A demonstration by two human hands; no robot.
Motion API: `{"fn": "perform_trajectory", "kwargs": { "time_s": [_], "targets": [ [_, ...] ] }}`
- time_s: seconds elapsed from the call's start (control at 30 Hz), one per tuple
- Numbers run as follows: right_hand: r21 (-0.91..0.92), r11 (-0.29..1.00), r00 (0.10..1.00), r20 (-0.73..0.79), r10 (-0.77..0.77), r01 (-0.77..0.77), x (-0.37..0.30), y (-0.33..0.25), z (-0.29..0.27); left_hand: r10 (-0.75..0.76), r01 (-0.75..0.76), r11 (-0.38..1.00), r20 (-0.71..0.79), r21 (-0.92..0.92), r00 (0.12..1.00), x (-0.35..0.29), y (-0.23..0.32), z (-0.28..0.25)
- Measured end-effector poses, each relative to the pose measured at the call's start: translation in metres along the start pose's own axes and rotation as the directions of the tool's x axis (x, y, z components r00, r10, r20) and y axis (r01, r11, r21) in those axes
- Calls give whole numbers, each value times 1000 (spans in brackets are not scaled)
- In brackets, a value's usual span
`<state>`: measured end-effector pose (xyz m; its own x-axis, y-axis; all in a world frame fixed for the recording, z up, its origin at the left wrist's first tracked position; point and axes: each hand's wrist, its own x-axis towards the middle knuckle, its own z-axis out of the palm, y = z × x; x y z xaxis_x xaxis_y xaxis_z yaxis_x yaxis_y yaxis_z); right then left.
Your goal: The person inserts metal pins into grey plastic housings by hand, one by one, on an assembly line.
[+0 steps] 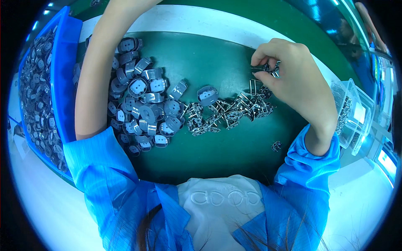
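Note:
My right hand [299, 73] is above the far right of the green work surface [201, 58], thumb and fingers pinched on a small metal part [276, 70] with thin prongs. Just below and left of it lies a heap of similar shiny metal parts [232, 113]. My left forearm [94, 79] reaches up over the left side and leaves the picture at the top, so that hand is out of sight. Beside this forearm spreads a pile of grey plastic housings [148, 111] with rounded shapes. One grey housing [207, 95] sits at the edge of the metal heap.
At the left stands a blue bin [67, 83] full of grey housings. A clear plastic box [364, 106] with small metal pieces is at the right, beyond my right wrist. A single metal part [276, 146] lies nearer me. A white strip [201, 19] borders the surface's far side.

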<state>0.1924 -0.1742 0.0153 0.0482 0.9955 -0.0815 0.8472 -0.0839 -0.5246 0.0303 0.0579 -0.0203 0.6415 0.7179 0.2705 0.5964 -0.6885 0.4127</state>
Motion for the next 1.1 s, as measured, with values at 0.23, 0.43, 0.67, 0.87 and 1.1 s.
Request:
{"fn": "perform_trajectory", "kwargs": {
  "time_s": [0.23,0.43,0.67,0.87,1.1],
  "targets": [
    [4,999,999,8,-48,48,4,4,-1,606,-243,756,509,-608,612,-62,45,-43],
    [321,945,993,-115,-31,67,15,-8,1,596,-242,778,562,-580,573,-93,53,-37],
    [395,917,998,-65,-19,43,21,-4,20,484,-355,855,340,-377,806,-82,46,-29],
    [326,943,994,-99,-37,68,24,-1,16,530,-149,755,460,-639,712,-75,33,-33],
    [468,883,986,-136,98,-23,22,-8,12,687,-368,681,377,-633,622,-69,27,-27]
  ]
}}
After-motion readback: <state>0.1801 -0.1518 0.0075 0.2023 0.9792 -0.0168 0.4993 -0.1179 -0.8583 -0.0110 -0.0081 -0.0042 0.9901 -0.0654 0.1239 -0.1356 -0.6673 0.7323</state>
